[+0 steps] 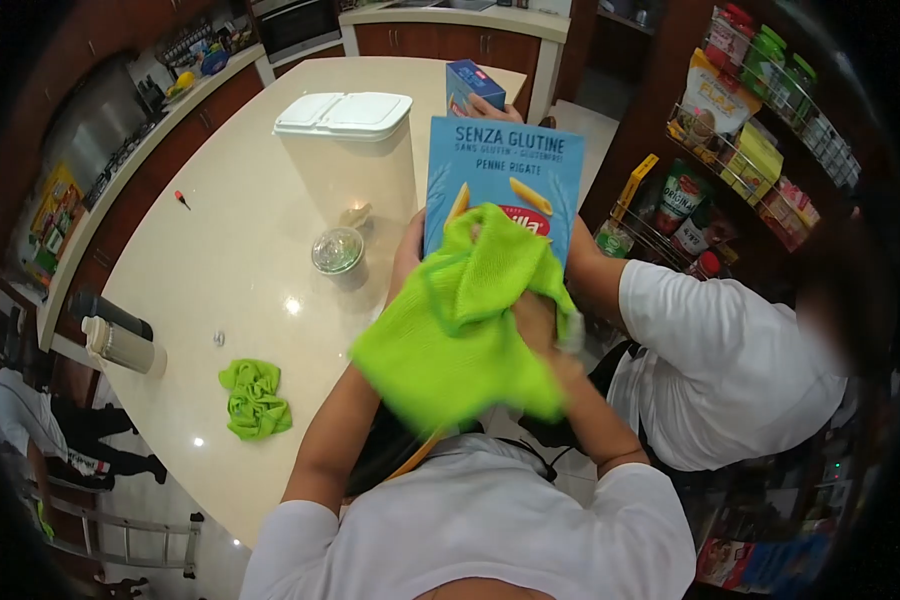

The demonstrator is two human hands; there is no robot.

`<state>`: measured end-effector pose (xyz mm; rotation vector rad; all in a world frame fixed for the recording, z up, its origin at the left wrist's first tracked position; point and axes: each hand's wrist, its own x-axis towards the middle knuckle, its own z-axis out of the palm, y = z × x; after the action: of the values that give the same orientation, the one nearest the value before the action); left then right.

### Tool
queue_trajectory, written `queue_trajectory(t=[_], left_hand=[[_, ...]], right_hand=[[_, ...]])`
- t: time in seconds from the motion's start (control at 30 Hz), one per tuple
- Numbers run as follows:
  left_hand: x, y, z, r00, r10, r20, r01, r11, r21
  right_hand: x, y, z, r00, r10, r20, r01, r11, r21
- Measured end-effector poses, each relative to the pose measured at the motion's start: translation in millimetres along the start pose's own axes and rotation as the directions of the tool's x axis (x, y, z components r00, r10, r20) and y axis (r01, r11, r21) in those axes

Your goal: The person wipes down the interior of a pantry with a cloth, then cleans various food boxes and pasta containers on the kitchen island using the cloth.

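My left hand (407, 258) grips the left edge of a blue box of penne (505, 150), held upright with its front facing me. My right hand (536, 322) holds a bright green cloth (470, 300) against the lower front of the box. The cloth drapes down and its lower edge is blurred. It hides part of the red label and most of my right fingers. Left of the box, on the table (210, 250), stand a small clear cup with a lid (338, 252) and a tall translucent container (345, 160) with a white lid.
A co-worker in a white shirt (730, 350) stands close on my right, a hand on another blue box (473, 88). A second green cloth (254, 398) lies crumpled on the table near two bottles (120, 345). Wire racks of packets (730, 150) hang at right. A ladder (125, 535) is at lower left.
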<state>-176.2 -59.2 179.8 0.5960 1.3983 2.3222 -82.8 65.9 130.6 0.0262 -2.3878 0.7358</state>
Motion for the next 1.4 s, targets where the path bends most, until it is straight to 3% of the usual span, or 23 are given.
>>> queue_trajectory(t=[0.03,0.07,0.13,0.2,0.27,0.33,0.37,0.4,0.47,0.57,0.6,0.67,0.73,0.8,0.87,0.93,1.0,1.07,1.13,1.23,1.3,1.37,1.4], left_hand=[[0,-5,-4,0.991,0.114,0.068,-0.118,0.991,0.069],[-4,-11,-8,0.967,0.212,0.139,-0.23,0.964,0.13],[-21,6,7,0.989,0.106,0.104,-0.135,0.934,0.331],[-16,-18,-7,0.981,0.158,0.11,-0.188,0.91,0.368],[-7,-41,-28,0.952,0.206,0.228,-0.16,0.966,-0.206],[-3,-44,-37,0.949,0.209,0.237,-0.195,0.977,-0.084],[-2,-46,-40,0.948,0.206,0.242,-0.222,0.974,0.04],[-4,-48,-45,0.949,0.197,0.246,-0.241,0.957,0.164],[-9,-49,-50,0.951,0.179,0.252,-0.271,0.874,0.403],[-28,2,-9,0.989,0.072,0.126,-0.119,0.904,0.412],[-29,-3,-12,0.991,0.097,0.094,-0.123,0.94,0.318],[-23,-3,-12,0.989,0.139,0.059,-0.148,0.965,0.215],[-22,-3,-9,0.989,0.139,0.043,-0.143,0.984,0.109],[-15,-2,-5,0.991,0.135,0.018,-0.136,0.987,0.089],[-16,-3,0,0.992,0.123,0.004,-0.123,0.99,0.072],[-15,1,4,0.998,-0.067,-0.022,0.06,0.971,-0.233],[-14,-1,11,0.998,-0.062,-0.017,0.055,0.959,-0.277],[-19,7,28,0.985,-0.168,0.046,0.171,0.882,-0.439],[-20,8,52,0.969,-0.237,0.075,0.236,0.783,-0.575],[-16,-15,35,0.984,-0.127,0.127,0.164,0.927,-0.337],[-10,-12,36,0.791,-0.191,0.582,0.59,0.493,-0.64],[-17,-16,45,0.836,-0.237,0.494,0.534,0.556,-0.637],[-22,-19,49,0.874,-0.273,0.402,0.48,0.612,-0.628]], right_hand=[[24,-9,-20,0.949,-0.312,-0.049,0.301,0.941,-0.158],[55,-27,-55,0.895,0.156,0.417,-0.015,0.947,-0.321],[79,-32,-75,0.929,0.124,0.348,-0.009,0.949,-0.316],[81,-9,-56,0.991,-0.02,0.136,0.032,0.996,-0.089],[67,-34,-23,0.886,-0.462,-0.035,0.418,0.83,-0.37],[48,-64,-23,0.849,-0.518,0.11,0.517,0.855,0.031],[53,-60,-14,0.876,-0.478,0.064,0.454,0.863,0.222],[66,-51,-11,0.879,-0.46,0.128,0.456,0.888,0.056],[99,-33,-31,0.953,-0.295,0.075,0.292,0.955,0.05],[110,1,-60,0.95,-0.16,-0.269,0.236,0.931,0.279],[107,13,-67,0.903,-0.159,-0.4,0.3,0.899,0.32],[68,15,-75,0.927,-0.018,-0.375,0.09,0.981,0.174],[30,14,-50,0.958,0.079,-0.276,0.06,0.885,0.461],[8,-36,-29,0.95,-0.249,-0.187,0.249,0.968,-0.024],[-16,-64,-16,0.944,-0.328,-0.022,0.317,0.926,-0.206],[-24,-37,-4,0.952,-0.263,-0.153,0.228,0.95,-0.215],[-25,-12,-3,0.884,0.117,-0.453,0.129,0.869,0.477],[-30,17,6,0.949,0.02,-0.316,0.138,0.873,0.468],[-23,10,39,0.901,-0.028,-0.433,0.181,0.931,0.317],[-22,-49,28,0.845,-0.2,-0.496,0.343,0.914,0.216],[-21,-40,12,0.819,-0.237,-0.523,0.273,0.962,-0.008],[-22,-20,-8,0.806,-0.259,-0.532,0.165,0.962,-0.218],[-12,-1,-24,0.841,0.022,-0.54,0.203,0.913,0.354]])
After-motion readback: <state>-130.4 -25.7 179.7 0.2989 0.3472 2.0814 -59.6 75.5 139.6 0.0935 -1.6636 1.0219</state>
